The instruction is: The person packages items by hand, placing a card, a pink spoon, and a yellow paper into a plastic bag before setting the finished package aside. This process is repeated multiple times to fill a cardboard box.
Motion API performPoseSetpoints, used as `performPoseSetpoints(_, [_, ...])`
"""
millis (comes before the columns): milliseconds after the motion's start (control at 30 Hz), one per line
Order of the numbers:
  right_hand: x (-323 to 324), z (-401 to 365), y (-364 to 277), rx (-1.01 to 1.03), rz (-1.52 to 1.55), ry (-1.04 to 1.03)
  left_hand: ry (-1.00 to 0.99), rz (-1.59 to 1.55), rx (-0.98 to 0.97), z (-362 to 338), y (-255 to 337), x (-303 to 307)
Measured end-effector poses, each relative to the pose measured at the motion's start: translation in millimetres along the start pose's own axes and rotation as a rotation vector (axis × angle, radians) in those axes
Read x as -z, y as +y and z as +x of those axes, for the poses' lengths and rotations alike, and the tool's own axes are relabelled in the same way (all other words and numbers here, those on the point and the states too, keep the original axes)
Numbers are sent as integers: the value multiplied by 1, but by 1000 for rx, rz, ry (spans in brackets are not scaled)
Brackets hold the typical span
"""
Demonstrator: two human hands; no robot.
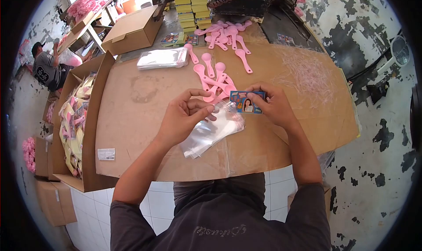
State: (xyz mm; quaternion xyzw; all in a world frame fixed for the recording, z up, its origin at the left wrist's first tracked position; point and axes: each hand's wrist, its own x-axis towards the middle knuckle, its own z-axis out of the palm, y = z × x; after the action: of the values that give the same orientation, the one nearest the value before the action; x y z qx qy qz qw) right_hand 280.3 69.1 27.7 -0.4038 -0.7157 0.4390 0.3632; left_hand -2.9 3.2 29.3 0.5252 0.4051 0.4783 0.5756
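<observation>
My right hand (274, 106) grips a small blue printed card (248, 103) between thumb and fingers, its picture side facing up. To its left, my left hand (187, 112) hovers with fingers curled and thumb apart from the index finger; I see nothing held in it. Beneath the left hand lies a stack of clear plastic bags (215, 130) on the cardboard-covered table. Just beyond both hands is a loose pile of pink measuring spoons (215, 81), one of them close to my left fingertips.
An open carton (102, 81) of packed bags stands at the left. Another bag stack (162, 58), more pink spoons (228, 33), piled cards (185, 11) and a closed box (132, 29) lie farther back. Plastic shreds (310, 73) lie at right. A person (46, 64) sits far left.
</observation>
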Motion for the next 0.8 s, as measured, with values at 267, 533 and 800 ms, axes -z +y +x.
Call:
performPoseSetpoints(267, [-14,-3,-33,142,8,43,-36,6,13,-2,-5,-10])
performPoseSetpoints(533, [-18,3,-43,268,-166,-10,-83,59,-23,-6,-9,-11])
performPoseSetpoints(800, [-17,5,-57,330,-274,-251,-98,58,-42,-7,-13,-12])
